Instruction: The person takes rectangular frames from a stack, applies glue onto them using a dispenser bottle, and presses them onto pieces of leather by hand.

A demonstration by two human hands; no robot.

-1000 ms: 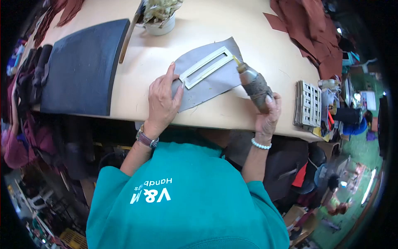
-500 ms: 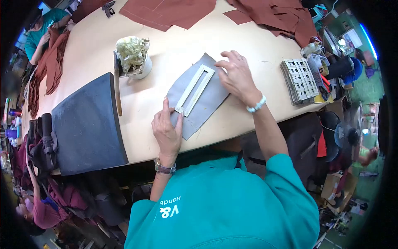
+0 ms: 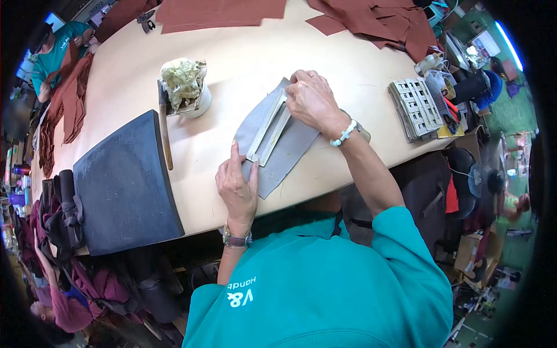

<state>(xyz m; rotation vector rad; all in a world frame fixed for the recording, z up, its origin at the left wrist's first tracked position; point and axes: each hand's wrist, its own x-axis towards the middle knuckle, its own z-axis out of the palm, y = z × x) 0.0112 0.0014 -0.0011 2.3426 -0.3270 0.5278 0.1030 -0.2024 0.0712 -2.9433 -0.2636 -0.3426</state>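
Observation:
A pale rectangular frame with a long slot (image 3: 268,134) lies slanted on a grey leather-like piece (image 3: 246,129) with a rounded edge. My left hand (image 3: 237,188) rests at the lower end, its index finger stretched out and its thumb apart, touching around the frame's corner. At the upper end my right hand (image 3: 313,101) is closed, fingers bent together on the frame's tip, which they cover. Whether a small tool is in those fingers is hidden. A small rounded object (image 3: 364,134) shows partly from behind my right wrist.
A dark board (image 3: 125,180) lies at left, beside a white pot (image 3: 200,103) topped with crusted, yellowish material and a brush-like wooden handle (image 3: 167,145). Stacked slotted plates (image 3: 415,110) stand at right. Brown pieces (image 3: 214,14) lie at the back; a co-worker (image 3: 61,49) handles more.
My right hand has moved left and down onto the frame's upper end, its fingers closing there. My left hand stays at the lower end. The whole view has shifted slightly.

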